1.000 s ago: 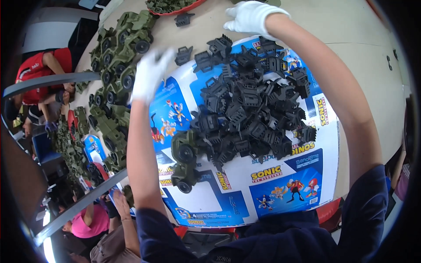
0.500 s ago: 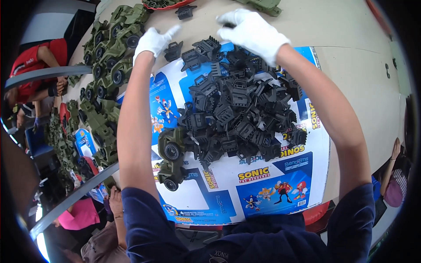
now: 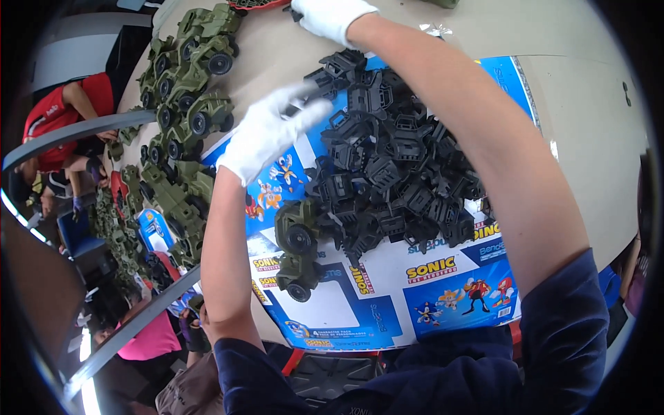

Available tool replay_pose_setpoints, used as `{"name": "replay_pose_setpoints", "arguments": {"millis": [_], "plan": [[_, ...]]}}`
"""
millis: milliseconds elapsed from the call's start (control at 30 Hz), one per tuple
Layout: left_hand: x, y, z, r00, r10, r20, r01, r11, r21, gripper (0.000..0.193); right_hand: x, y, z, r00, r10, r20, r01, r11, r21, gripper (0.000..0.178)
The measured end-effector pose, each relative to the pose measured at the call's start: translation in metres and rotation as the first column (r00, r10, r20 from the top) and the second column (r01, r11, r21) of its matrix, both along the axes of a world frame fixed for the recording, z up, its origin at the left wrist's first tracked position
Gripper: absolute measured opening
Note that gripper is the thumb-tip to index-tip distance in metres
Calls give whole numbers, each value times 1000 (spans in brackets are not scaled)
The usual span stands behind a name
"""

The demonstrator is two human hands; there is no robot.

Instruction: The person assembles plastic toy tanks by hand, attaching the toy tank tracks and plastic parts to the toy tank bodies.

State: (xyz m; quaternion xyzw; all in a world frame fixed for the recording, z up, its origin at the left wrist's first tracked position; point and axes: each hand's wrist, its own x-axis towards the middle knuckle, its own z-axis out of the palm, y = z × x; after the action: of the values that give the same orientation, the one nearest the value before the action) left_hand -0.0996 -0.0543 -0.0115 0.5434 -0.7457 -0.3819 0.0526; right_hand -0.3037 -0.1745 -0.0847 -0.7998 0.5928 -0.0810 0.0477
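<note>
A heap of black plastic toy-vehicle parts, shaped like front grilles with bumpers, lies on a printed cardboard sheet. My left hand, in a white glove, is at the heap's upper left; a black part shows between its thumb and blurred fingers. Beyond the heap, near the top edge, my gloved right hand closes on a dark part, mostly hidden by the glove and frame edge. An olive-green toy truck stands on the sheet at the heap's lower left.
Several olive-green toy trucks crowd the table's left side. A red tray sits at the top edge. A grey curved rail runs at the left, with co-workers beyond, one in a red shirt. Bare tabletop shows at right.
My left hand has moved nearer, from the far left of the heap, with a black part now in it. My right hand has reached left and farther away. The view has shifted slightly.
</note>
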Motion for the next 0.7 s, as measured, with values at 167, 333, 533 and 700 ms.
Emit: {"name": "replay_pose_setpoints", "arguments": {"millis": [167,333,533,700], "plan": [[18,-4,-22,960,276,-48,-280,953,-118,52,-40,95,96,895,38,445,-3,997,-77,39],[-16,-39,-65,902,64,426,167,859,-484,77,-91,139,113,930,-125,347,3,943,332,55],[-23,-4,-98,705,-303,641,702,426,-571,58,-68,189,21,968,-235,84,228,970,88,80],[-10,89,-74,959,-238,157,284,834,-473,55,-42,243,4,971,-8,241,-1,999,38,70]]}}
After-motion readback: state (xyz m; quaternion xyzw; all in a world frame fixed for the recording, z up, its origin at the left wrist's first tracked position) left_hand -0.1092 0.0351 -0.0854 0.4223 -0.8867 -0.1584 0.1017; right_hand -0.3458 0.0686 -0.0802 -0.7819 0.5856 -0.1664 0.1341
